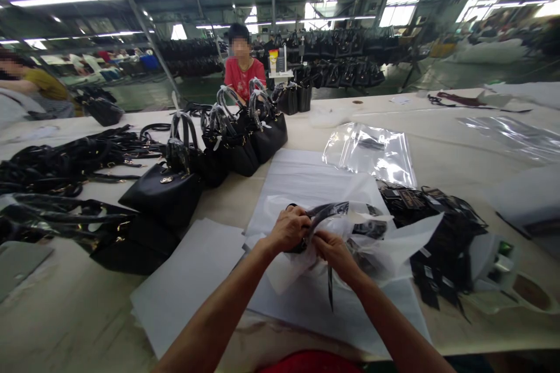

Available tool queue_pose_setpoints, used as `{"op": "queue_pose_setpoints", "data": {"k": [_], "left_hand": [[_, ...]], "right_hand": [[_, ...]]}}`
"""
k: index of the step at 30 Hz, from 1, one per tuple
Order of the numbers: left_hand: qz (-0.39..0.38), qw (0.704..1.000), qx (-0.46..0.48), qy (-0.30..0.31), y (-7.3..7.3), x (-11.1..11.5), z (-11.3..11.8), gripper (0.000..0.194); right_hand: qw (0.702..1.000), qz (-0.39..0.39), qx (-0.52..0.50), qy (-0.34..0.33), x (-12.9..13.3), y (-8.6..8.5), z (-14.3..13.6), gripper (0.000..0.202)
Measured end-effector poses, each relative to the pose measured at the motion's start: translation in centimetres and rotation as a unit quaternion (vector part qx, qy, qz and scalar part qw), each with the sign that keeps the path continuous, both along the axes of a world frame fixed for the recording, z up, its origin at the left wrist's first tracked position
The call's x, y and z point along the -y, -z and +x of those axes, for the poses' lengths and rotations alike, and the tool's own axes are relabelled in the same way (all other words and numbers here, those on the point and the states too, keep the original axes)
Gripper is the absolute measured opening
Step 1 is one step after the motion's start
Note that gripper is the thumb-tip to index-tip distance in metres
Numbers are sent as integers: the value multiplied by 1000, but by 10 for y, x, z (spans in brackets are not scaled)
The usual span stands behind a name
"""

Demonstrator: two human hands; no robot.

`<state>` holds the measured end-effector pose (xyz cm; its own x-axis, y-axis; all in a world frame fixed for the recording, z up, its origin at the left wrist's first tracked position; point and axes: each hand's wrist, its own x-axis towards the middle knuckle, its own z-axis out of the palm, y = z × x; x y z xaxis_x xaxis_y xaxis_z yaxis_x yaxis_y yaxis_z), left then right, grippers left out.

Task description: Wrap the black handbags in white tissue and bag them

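In front of me a black handbag (329, 210) lies on white sheets, partly covered by thin white wrapping paper (396, 250). Its handles show a glossy clear plastic cover. My left hand (289, 226) is closed over the bag's left end. Close beside it, my right hand (336, 252) is closed, its fingers pinching at the wrapping paper near the handle. A narrow black strip (330, 288) hangs down below the right fingers. Much of the bag's body is hidden under the paper and my hands.
Several black handbags (160, 189) stand to the left, near a heap of black straps (65, 157). White sheets (192, 277) lie at front left. Clear plastic bags (371, 151), black tags (437, 245) and a tape dispenser (503, 280) are rightward. A person in red (245, 70) is across the table.
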<state>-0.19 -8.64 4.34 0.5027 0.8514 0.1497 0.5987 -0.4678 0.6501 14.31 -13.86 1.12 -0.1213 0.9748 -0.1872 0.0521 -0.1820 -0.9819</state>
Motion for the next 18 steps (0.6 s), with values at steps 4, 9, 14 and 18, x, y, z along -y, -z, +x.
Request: {"op": "queue_pose_setpoints", "data": {"k": [4,9,14,18], "left_hand": [[-22,998,56,1,0,1,-10,13],[-119,979,167,3,-1,9,-36,6],[-377,843,379,-58,2,24,-45,22],[-395,819,409,-82,8,32,-38,29]], "right_hand": [[1000,8,-21,9,3,0,2,29],[997,16,-68,45,14,6,3,41],[994,18,-75,76,21,6,4,41],[994,33,-11,108,20,7,5,36]]}}
